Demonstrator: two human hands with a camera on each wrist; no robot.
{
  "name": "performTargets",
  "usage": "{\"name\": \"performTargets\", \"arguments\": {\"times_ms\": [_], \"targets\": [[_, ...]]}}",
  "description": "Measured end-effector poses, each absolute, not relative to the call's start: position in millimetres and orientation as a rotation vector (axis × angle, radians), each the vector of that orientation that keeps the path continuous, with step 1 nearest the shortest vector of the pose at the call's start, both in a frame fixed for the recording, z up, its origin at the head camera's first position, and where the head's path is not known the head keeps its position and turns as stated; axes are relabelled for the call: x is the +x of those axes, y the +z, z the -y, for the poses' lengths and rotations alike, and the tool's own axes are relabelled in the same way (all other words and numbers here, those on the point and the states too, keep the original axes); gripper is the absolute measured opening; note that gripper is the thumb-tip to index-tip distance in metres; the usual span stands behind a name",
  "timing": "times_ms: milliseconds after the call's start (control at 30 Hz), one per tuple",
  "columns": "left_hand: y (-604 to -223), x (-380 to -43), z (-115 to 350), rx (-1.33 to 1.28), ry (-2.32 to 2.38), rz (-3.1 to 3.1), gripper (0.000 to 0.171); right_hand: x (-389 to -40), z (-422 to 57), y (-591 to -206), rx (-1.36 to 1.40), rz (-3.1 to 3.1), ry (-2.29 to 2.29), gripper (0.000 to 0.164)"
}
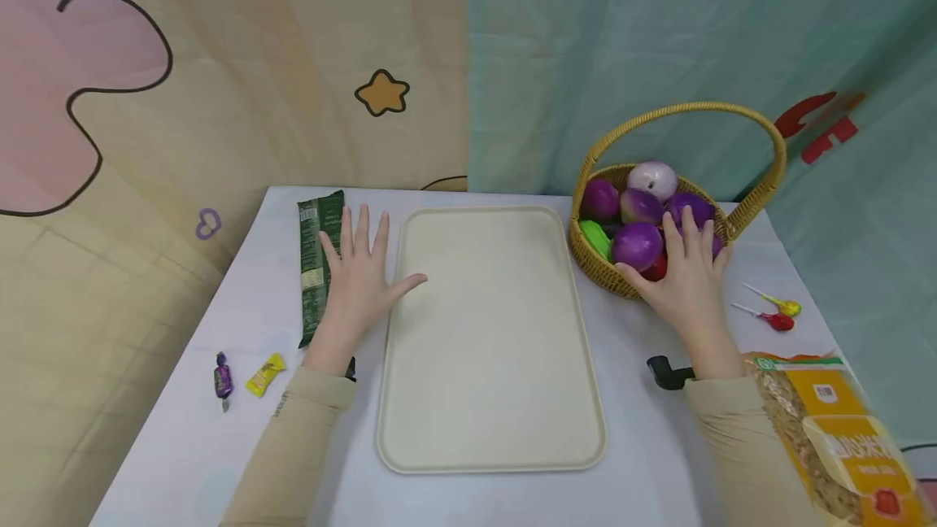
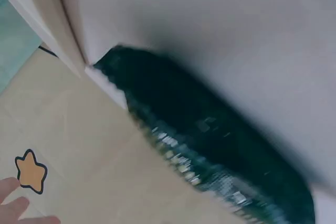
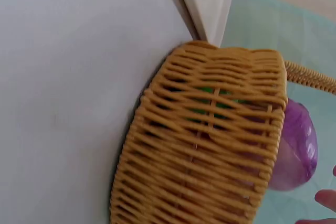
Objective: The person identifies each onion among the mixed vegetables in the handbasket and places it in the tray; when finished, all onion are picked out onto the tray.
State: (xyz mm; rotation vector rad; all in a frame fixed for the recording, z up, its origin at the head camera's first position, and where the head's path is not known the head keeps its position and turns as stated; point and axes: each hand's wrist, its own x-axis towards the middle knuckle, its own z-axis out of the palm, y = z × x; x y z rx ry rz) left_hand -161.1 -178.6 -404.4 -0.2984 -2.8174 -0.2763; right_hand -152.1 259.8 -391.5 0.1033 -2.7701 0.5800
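Observation:
My left hand [image 1: 356, 283] has its fingers spread and straight, between a long dark green packet [image 1: 312, 267] and a cream tray [image 1: 490, 348]. It overlaps the packet's right side and the tray's left edge in the head view, holding nothing. In the left wrist view the packet [image 2: 205, 129] lies apart from the fingertips [image 2: 16, 211]. With fingers also spread, my right hand [image 1: 688, 291] is over the front right of a wicker basket [image 1: 603, 271] of shiny purple round fruit or vegetables [image 1: 637, 246]. Whether it touches them, I cannot tell. A green piece [image 1: 595, 239] shows among them.
Left of the tray are a purple wrapped candy [image 1: 223, 378] and a yellow one [image 1: 265, 374]. On the right lie a yellow lollipop [image 1: 787, 307], a red lollipop [image 1: 780, 321] and an orange food bag [image 1: 842, 437]. The basket's tall handle [image 1: 688, 107] arches up. Curtains hang behind the table.

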Motion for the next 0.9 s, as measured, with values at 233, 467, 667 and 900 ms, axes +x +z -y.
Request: {"name": "performTargets", "arguments": {"times_ms": [233,467,667,900], "targets": [[-419,-151,177,-0.325,-0.521,2.972,0.093,-159,-244,-398,0.120,2.669,0.714,0.088],[-428,-148,163,-0.147,-0.865,3.229,0.078,-165,-242,-403,-0.053,2.707,0.842,0.081],[-430,-144,160,-0.099,-0.760,3.325,0.061,-167,-241,-405,-0.162,2.717,0.936,0.077],[-430,-141,160,-0.078,-0.763,3.296,0.065,-166,-231,-398,-0.143,2.581,1.016,0.076]]}}
